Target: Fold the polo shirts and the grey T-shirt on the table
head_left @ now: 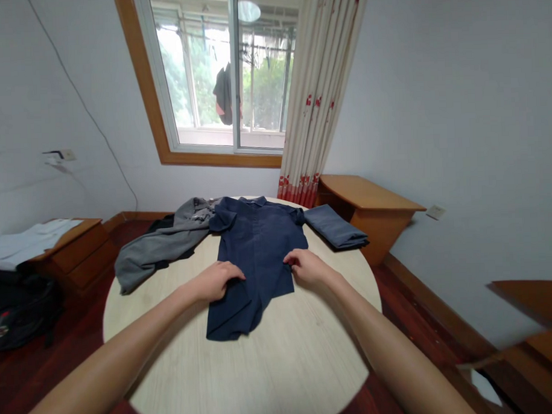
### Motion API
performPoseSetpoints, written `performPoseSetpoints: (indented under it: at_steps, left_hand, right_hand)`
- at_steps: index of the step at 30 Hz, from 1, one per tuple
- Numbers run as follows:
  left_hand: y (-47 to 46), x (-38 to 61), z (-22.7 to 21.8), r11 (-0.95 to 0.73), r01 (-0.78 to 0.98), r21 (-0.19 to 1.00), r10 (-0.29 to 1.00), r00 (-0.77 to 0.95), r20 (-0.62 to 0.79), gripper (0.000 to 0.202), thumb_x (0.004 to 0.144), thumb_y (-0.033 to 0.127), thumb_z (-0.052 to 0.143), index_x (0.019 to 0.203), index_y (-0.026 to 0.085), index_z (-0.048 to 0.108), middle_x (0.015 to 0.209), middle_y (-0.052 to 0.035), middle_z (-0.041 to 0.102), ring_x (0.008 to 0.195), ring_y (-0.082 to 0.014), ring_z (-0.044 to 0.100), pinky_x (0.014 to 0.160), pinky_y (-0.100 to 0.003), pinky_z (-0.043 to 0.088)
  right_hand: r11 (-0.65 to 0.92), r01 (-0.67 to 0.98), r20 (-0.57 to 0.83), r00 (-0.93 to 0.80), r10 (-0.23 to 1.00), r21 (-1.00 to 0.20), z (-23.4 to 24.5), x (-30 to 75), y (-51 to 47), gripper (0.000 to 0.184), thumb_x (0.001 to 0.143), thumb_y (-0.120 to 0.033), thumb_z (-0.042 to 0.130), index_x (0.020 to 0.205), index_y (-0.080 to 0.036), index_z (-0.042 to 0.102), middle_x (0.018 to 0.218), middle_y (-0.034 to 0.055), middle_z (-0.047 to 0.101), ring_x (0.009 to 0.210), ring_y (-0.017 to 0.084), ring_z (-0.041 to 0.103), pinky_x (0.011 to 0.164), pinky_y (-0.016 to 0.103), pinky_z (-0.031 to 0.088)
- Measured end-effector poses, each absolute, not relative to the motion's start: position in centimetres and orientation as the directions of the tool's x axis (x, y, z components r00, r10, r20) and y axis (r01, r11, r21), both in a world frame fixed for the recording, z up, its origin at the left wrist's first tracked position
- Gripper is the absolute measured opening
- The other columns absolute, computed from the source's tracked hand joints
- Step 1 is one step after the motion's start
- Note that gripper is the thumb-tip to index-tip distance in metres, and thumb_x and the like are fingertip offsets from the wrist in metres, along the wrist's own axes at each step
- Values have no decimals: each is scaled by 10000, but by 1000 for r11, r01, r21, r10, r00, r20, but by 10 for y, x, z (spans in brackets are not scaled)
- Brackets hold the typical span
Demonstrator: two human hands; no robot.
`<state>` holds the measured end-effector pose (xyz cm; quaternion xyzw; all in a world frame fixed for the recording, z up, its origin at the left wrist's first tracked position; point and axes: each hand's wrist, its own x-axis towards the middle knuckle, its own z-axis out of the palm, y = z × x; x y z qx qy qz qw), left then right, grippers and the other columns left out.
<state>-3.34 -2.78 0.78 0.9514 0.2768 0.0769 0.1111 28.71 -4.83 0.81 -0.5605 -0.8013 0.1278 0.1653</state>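
The dark navy short-sleeved cotton shirt (254, 250) lies front up and buttoned on the round pale wood-grain table (281, 358). Its collar points to 12 o'clock, toward the window, and its hem trails toward 6 o'clock, so it covers the far middle of the tabletop. The lower left part of the hem is rumpled and hangs longer than the right. The left hand (219, 280) rests on the shirt's edge at 9 o'clock, palm down with the fingers curled over the cloth. Whether it actually grips a fold cannot be told. The right hand (308, 267) sits at the shirt's 3 o'clock edge, with its bent fingertips drawn together on the side seam and nipping the fabric. Both forearms reach in from 6 o'clock. At about 10 o'clock from the shirt, touching its left sleeve, a crumpled grey long-sleeved garment (160, 247) sprawls over the table rim. At 2 o'clock, just beside the right sleeve, lies a folded slate-blue cloth (335, 227). Beyond the table at 12 o'clock is a wood-framed sliding window (217, 82), with a cream curtain with red flowers (317, 97) at 1 o'clock. A low orange-brown wooden cabinet (371, 206) stands at 2 o'clock. Well apart at 9 o'clock, a black bag (14, 307) sits on the dark red floor.
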Motion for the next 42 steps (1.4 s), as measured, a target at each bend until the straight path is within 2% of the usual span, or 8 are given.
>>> performPoseSetpoints:
  at_steps: [3,10,16,20,27,33,36,42]
  left_hand:
    - [-44,-38,12,-835,519,183,539,839,76,689,634,1,530,1263,243,675,1223,-63,700,1159,-278,620,998,-413,467]
    - [-61,-57,18,-794,570,209,600,791,120,387,656,7,527,882,235,742,982,-45,665,952,-225,611,877,-332,470]
    - [-72,-121,45,-807,487,335,585,739,335,396,683,-37,457,862,213,706,1168,-42,669,1102,-206,585,998,-344,443]
    - [-84,-144,61,-807,411,424,550,785,284,256,853,87,519,902,233,724,1070,-45,730,1004,-193,641,972,-337,471]
    - [-113,-134,57,-628,552,549,620,781,-76,205,864,193,578,899,222,779,1017,-52,762,944,-187,694,862,-261,507]
    - [-104,-123,64,-406,669,623,495,734,-465,570,720,466,800,1229,232,702,1031,-38,783,838,-200,717,743,-257,543]
    - [-79,-72,59,-467,519,716,451,836,-312,622,840,597,654,1326,209,639,1211,-78,739,1022,-217,706,893,-287,535]
    - [-27,20,1,-581,759,294,797,603,21,569,1014,542,364,1456,224,530,1588,-107,425,1467,-283,389,1205,-481,284]
  right_hand:
    - [391,843,82,-390,917,-370,-1,288,-60,543,768,17,552,1253,-172,707,1126,110,698,1002,219,651,913,286,475]
    - [459,733,248,-386,888,-502,-7,304,-68,175,877,-172,552,889,-170,727,909,69,686,855,191,624,827,300,472]
    - [367,684,262,-258,930,-631,37,393,-97,240,812,-394,594,850,-174,682,812,54,666,734,196,574,695,308,455]
    - [249,678,96,-255,962,-692,56,436,-119,353,769,-518,641,765,-168,683,743,53,654,711,197,575,697,315,459]
    - [-8,892,-290,-138,947,-452,42,446,-132,72,667,-200,610,650,-168,672,624,24,640,603,162,546,604,262,411]
    - [145,960,-114,-176,978,-241,61,391,-105,240,889,-243,530,862,-161,754,856,88,751,753,208,665,730,279,471]
    - [289,934,60,-282,957,-209,60,330,-71,326,971,-269,460,1069,-161,752,1134,111,746,1012,240,687,910,301,477]
    - [360,906,95,-347,933,-224,2,236,-13,516,985,-355,530,1447,-126,538,1504,140,526,1391,240,489,1161,328,345]
